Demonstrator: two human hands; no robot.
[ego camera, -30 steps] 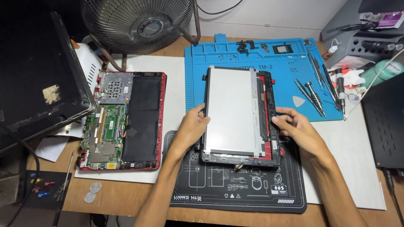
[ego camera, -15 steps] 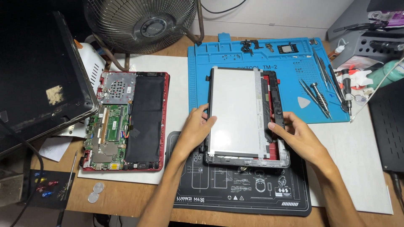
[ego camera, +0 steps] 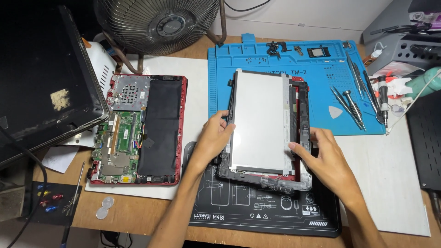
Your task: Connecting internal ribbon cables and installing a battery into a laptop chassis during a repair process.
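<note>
1. The laptop screen assembly lies flat at the middle of the bench, half on the blue repair mat and half on the black repair mat. Its long axis runs from 12 to 6 o'clock, the far end leaning slightly toward 1 o'clock.
2. The bare LCD panel shows its pale grey back upward, sitting in a dark lid frame with a red edge at 3 o'clock.
3. The left hand grips the panel's 9 o'clock edge, fingers curled narrowly around it.
4. The right hand rests at 4 o'clock on the frame, fingers half-spread and pressing on the panel's right edge; it clasps nothing.
5. At 9 o'clock, well apart, an opened red laptop base lies with its green motherboard and black battery exposed.
6. At 2 to 3 o'clock, on the blue mat, lie screwdrivers, tweezers and a white triangular pick.
7. A metal fan stands at 11 o'clock; a dark laptop lid leans at far 9 o'clock.
8. Two coins lie at 8 o'clock on the wooden bench.
9. Nothing lies across the panel except the hands.
</note>
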